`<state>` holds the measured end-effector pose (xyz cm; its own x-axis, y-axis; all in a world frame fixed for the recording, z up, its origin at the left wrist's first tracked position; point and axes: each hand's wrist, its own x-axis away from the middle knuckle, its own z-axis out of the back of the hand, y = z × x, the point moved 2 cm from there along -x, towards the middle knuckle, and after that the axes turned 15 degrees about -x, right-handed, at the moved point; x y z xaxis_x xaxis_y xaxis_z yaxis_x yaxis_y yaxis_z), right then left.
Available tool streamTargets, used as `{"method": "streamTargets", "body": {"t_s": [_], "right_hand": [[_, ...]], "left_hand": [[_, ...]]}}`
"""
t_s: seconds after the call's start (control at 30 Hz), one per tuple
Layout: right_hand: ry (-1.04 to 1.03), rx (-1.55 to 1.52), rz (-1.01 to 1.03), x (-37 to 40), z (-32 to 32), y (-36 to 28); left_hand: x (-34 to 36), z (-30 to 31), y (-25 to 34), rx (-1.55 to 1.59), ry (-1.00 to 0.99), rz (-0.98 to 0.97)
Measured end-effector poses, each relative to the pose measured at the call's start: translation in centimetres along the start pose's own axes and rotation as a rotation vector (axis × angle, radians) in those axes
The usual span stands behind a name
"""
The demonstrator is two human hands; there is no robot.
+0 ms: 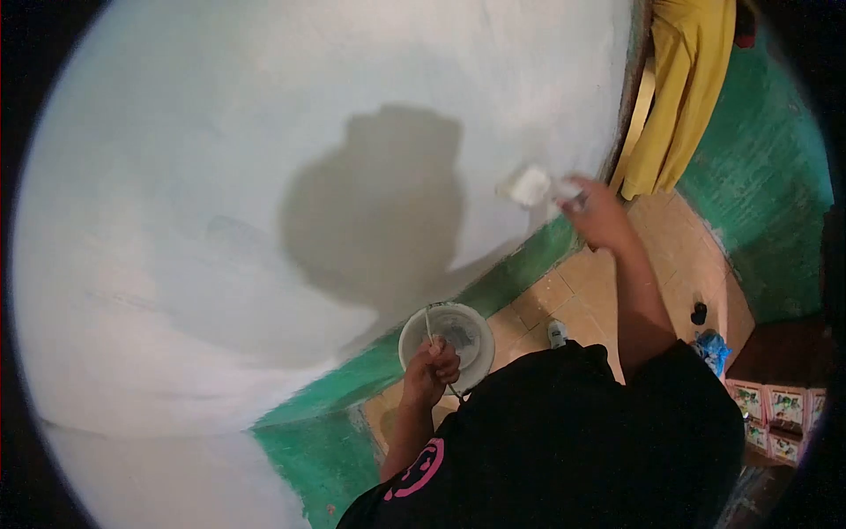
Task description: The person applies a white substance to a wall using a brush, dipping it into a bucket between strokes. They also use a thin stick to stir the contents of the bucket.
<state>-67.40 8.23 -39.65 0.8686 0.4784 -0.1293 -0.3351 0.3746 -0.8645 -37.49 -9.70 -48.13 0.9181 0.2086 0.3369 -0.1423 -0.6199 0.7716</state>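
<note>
My right hand is closed around the handle of a paintbrush, slightly smeared by motion. White paint covers the brush's broad head, which overlaps the pale wall in this view. Lower down, my left hand grips the thin handle of a white bucket, fingers wrapped round it above the opening. Whitish liquid or residue shows inside the bucket. The wall is white over most of its height, with a green band along its foot.
A yellow cloth hangs beside the wall's right edge, before a green wall. Tan tiles cover the floor, where a small white container stands. Patterned boxes and a blue plastic bag are at right.
</note>
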Motion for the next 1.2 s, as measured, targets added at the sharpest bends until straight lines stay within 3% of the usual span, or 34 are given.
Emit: {"method": "streamTargets", "body": {"t_s": [0.1,0.17,0.27,0.33,0.4,0.47,0.6,0.67,0.73,0.87,0.93,1.0,1.03,1.1,1.2], "right_hand": [[0.105,-0.125,0.116,-0.5,3.3,-3.0],[0.225,-0.439,0.335,-0.4,3.6,-3.8],[0.254,-0.344,0.35,-1.4,-0.9,2.9],[0.032,-0.224,0.199,-1.0,-5.9,10.0],[-0.151,-0.098,-0.108,1.8,-9.2,12.5],[-0.305,0.235,-0.195,4.5,-14.2,18.1],[-0.439,0.06,-0.291,6.2,-13.4,16.8],[-0.467,0.137,-0.064,3.8,-11.4,15.3],[-0.177,-0.048,0.06,2.2,-6.5,9.3],[-0.046,-0.335,0.194,0.8,1.6,-0.7],[-0.032,-0.474,0.22,0.8,2.3,-2.2],[0.05,-0.936,0.139,0.8,1.9,-1.7],[0.069,-0.902,0.226,0.0,0.4,-0.4],[-0.173,-0.73,0.099,-1.3,-2.8,3.9],[-0.394,-0.809,-0.244,0.9,-8.8,7.5]], "left_hand": [[-0.3,0.5,0.0,-0.073,-0.003,0.032],[-0.6,1.0,-0.3,-0.081,-0.01,0.055],[-0.8,1.4,-0.5,-0.103,0.006,0.051],[-1.0,1.3,-0.3,-0.138,-0.03,0.05],[-1.2,1.6,-0.4,-0.163,-0.021,0.061],[-0.4,4.0,-0.1,-0.181,-0.016,0.059],[-0.3,4.8,0.3,-0.197,-0.015,0.055],[-0.3,4.1,-0.2,-0.161,-0.026,0.08],[-0.6,2.3,-0.7,-0.152,0.031,0.072],[-1.0,0.9,-0.7,-0.131,0.127,0.088],[-0.9,0.9,-1.0,-0.071,0.133,0.061],[-0.5,0.3,-0.8,-0.098,0.193,0.013],[-0.4,0.3,-0.7,-0.082,0.207,0.032],[-0.3,0.2,-1.0,-0.037,0.24,0.025],[-0.5,0.0,-1.4,0.034,0.228,-0.033]]}}
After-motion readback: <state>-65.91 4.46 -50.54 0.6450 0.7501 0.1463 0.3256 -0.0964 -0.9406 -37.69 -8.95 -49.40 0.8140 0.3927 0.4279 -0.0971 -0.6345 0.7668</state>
